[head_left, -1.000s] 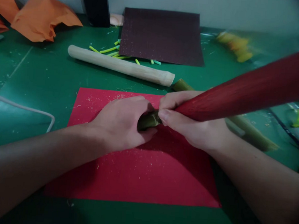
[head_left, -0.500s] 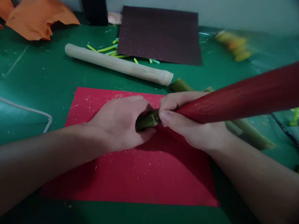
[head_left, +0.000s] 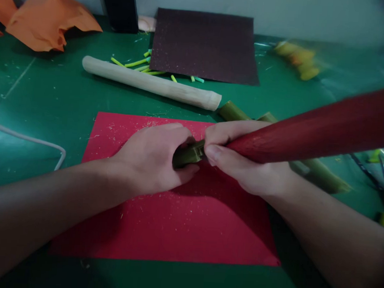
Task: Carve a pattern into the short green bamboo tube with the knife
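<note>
Head view: a green bamboo-like piece [head_left: 186,156] lies over the upper middle of a red sheet [head_left: 173,230], the left hand [head_left: 149,158] wrapped around it. The right hand [head_left: 250,176], close up at the piece's end, grips a thick red handle [head_left: 311,132]; whatever tip that has, the fingers hide it. I'd brace the piece hard, make short, controlled moves and mind that left thumb near the working end. Farther out on the counter [head_left: 35,84] lie a pale stick [head_left: 153,84] and a dark sheet [head_left: 205,46]. I can't make out any container for certain.
</note>
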The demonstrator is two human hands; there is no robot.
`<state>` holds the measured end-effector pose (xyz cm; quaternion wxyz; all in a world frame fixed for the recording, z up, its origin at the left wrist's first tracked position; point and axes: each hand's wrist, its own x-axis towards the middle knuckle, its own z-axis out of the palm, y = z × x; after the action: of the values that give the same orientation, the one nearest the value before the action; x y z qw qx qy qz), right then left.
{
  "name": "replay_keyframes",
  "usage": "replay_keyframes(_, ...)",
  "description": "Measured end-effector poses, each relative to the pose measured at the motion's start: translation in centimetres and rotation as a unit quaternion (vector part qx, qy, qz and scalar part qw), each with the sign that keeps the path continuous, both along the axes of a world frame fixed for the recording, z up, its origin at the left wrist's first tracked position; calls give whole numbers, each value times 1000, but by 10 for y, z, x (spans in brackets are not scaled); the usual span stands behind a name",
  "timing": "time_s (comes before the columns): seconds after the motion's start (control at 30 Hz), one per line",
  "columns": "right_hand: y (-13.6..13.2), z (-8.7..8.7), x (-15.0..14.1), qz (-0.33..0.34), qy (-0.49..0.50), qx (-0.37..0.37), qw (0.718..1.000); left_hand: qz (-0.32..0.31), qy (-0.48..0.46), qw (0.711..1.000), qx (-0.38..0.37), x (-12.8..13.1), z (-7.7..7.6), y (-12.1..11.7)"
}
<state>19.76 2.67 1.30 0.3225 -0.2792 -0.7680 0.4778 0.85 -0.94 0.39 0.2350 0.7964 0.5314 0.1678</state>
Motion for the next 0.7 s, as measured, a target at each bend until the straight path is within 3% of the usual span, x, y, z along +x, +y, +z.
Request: replay_keyframes(0.7,-1,4,-7,8,-58,102,993,-6,-27,999,-27,0,7,-2)
